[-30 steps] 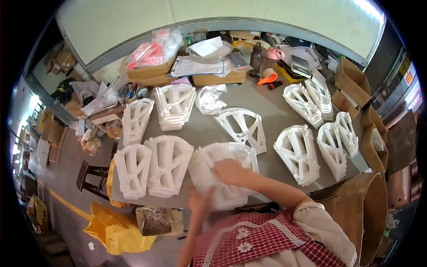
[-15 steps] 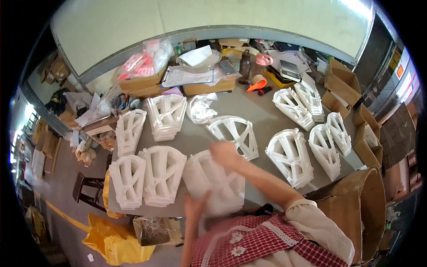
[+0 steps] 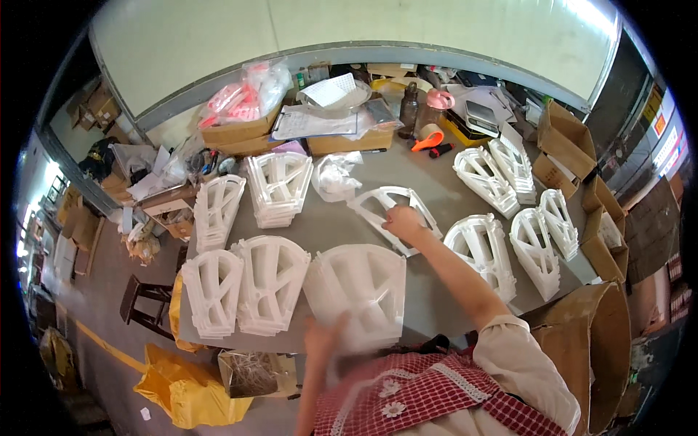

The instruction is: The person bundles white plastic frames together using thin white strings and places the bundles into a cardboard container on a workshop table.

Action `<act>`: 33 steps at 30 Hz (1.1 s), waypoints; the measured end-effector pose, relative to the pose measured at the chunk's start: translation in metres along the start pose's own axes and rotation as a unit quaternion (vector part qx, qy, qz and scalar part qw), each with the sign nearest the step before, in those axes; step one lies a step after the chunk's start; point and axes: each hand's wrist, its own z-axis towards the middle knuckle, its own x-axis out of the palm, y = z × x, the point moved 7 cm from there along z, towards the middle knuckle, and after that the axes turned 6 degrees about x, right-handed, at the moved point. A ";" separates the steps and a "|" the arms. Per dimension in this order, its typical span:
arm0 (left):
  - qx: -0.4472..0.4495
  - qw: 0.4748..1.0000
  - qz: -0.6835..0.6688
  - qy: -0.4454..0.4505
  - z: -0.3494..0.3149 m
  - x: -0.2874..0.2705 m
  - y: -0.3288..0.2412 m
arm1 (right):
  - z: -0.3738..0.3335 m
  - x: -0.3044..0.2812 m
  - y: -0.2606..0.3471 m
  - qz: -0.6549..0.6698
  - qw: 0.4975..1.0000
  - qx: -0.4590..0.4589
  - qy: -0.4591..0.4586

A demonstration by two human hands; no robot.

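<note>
My right hand (image 3: 403, 222) is closed on the middle bar of a single white fan-shaped plastic frame (image 3: 424, 211) behind the front row. Close to me lies a white fan-shaped piece with a filled, sheet-like face (image 3: 356, 283), slightly blurred. At its lower left edge is my left hand (image 3: 325, 338), smeared by motion, so its fingers are unclear. Left of that piece stand two stacks of openwork white frames, a wider stack (image 3: 270, 287) and a narrower stack (image 3: 211, 294). Another stack of frames (image 3: 480, 251) sits right of my right forearm.
More frame stacks (image 3: 280, 185) stand at the back left and others (image 3: 483, 178) at the right of the grey table (image 3: 407, 163). Crumpled white plastic (image 3: 338, 178), a bottle (image 3: 408, 109) and a clipboard (image 3: 316, 122) lie toward the back. Cardboard boxes (image 3: 567, 341) line the right side.
My right hand has moved from above the front white piece to the right and away from me, onto the single frame, which has shifted right. My left hand stays near the front piece.
</note>
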 end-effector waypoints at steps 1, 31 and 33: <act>0.003 1.000 -0.002 -0.002 0.001 0.000 0.001 | 0.000 -0.001 -0.006 0.037 0.999 0.023 0.018; 0.019 0.999 -0.024 -0.038 0.013 -0.003 0.003 | -0.120 0.006 0.160 0.076 0.977 -0.120 0.157; 0.034 0.998 -0.040 -0.032 0.017 -0.002 0.006 | -0.120 0.006 0.159 0.069 0.980 -0.122 0.142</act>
